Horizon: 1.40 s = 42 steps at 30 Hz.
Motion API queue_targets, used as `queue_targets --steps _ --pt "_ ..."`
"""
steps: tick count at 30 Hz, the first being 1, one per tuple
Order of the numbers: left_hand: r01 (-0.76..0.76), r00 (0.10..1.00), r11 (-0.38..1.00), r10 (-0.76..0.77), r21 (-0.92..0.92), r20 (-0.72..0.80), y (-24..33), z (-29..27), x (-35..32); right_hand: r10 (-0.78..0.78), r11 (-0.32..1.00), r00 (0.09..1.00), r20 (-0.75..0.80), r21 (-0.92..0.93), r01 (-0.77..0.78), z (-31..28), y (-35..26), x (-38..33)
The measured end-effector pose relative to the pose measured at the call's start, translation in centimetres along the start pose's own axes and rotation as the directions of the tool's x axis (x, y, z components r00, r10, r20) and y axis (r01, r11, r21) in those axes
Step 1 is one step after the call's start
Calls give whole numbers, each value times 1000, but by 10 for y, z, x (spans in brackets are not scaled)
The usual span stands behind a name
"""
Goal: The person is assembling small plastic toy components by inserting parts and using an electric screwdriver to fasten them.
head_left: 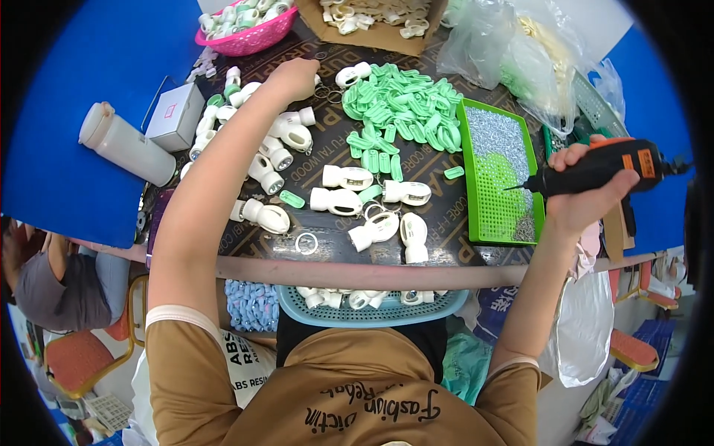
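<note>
My right hand point(584, 186) grips a black and orange electric screwdriver point(602, 167), its thin bit pointing left over a green tray point(471, 175) of small silvery screws point(497, 132). My left hand point(292, 80) reaches to the far part of the table, fingers curled down beside a few metal rings point(325, 93). What it pinches, if anything, I cannot make out. Just right of it lies a white flashlight body point(352, 74), next to a heap of light green plastic pieces point(405, 104). Nearer me, several white flashlight bodies point(336, 201) lie in a loose group, and more flashlights point(277, 154) lie under my left forearm.
A pink basket point(249, 41) of white parts and a cardboard box point(364, 37) stand at the back. Plastic bags point(520, 56) fill the back right. A white bottle point(126, 145) and small box point(175, 117) are at left. A blue basket point(372, 316) of flashlight parts sits below the table edge.
</note>
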<state>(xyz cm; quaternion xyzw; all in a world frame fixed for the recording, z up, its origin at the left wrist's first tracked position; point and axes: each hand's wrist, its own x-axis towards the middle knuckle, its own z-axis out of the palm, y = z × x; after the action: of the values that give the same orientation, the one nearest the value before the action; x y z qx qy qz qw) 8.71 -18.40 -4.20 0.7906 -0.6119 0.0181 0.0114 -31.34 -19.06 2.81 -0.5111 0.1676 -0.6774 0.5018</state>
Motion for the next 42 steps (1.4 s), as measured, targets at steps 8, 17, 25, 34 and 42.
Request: queue_targets --steps 8,17,25,34,42 --pt "-230 956 506 -41 -831 -290 8 -57 -34 -52 992 997 -65 -116 44 -5 23 3" --pt "7 950 -430 285 -903 -128 94 -70 -172 -46 977 998 -33 -210 38 -17 42 3" --pt "522 841 -817 541 -246 -12 151 -10 -229 -32 979 999 -8 -203 30 -16 49 4" --pt "460 878 -834 478 -306 19 166 24 -236 -37 971 999 3 -237 37 -14 51 5" --pt "395 898 -824 439 -407 -17 161 19 -239 -34 974 999 -30 -224 27 -14 48 6"
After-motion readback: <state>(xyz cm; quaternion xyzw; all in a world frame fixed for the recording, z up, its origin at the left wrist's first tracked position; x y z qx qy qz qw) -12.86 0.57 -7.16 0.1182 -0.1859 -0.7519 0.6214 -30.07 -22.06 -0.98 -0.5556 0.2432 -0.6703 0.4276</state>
